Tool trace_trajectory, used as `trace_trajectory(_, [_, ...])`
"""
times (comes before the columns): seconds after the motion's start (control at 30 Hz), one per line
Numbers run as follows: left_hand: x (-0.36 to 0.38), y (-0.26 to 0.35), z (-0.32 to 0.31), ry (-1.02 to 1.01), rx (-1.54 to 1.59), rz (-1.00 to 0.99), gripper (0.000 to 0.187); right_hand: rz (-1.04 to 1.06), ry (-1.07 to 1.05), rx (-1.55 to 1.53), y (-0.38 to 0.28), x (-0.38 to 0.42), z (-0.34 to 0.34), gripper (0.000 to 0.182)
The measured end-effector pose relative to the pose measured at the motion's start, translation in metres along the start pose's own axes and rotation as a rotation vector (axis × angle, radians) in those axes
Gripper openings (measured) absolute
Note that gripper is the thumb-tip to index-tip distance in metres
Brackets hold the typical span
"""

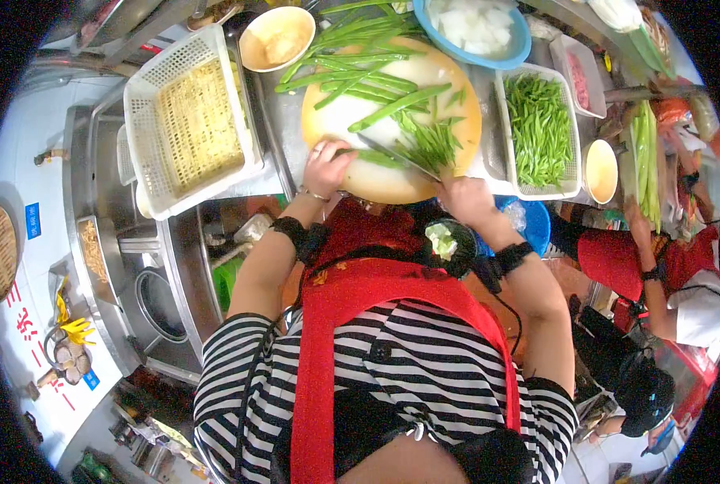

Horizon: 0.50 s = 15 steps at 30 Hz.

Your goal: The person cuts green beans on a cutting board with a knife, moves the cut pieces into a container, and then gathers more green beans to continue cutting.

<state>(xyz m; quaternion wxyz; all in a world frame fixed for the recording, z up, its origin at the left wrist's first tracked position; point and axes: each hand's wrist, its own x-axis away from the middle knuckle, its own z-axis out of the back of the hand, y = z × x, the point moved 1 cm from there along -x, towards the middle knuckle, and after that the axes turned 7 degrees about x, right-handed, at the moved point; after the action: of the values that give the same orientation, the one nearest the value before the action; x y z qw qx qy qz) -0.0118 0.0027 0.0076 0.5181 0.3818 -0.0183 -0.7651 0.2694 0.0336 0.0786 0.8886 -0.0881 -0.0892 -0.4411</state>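
A round, yellow-rimmed cutting board [360, 189] lies in front of me. My right hand [465, 200] is closed around the handle of a kitchen knife [400, 156], whose blade slants across the board up and to the left. At the board's left edge my left hand [328, 168] has its fingers curled onto one end of a green pepper [376, 158], close to the blade. Sliced green pepper [431, 145] is heaped beyond the knife, near my right hand. Several long whole green peppers [360, 68] spread over the far side of the board and past it.
On the left stands a white basket [138, 121] beside a cream bowl [255, 36]. A blue bowl [515, 50] of white pieces sits behind the board. To the right are a white basket [571, 173] of sliced green pepper and a yellow bowl [600, 171]. Another person's arm [650, 290] reaches in at far right.
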Motion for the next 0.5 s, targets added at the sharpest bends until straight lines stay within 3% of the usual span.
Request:
trace_trajectory(0.2, [-0.011, 0.007, -0.006, -0.025, 0.101, 0.046, 0.016, -0.02, 0.008, 0.024, -0.003, -0.006, -0.006, 0.023])
trace_trajectory(0.3, [-0.008, 0.009, 0.007, 0.076, 0.047, 0.133, 0.017, -0.005, -0.01, 0.006, -0.003, 0.001, 0.013, 0.022])
trace_trajectory(0.5, [-0.001, -0.008, 0.008, 0.002, 0.043, 0.058, 0.011, -0.014, -0.068, -0.005, -0.006, -0.009, -0.009, 0.026])
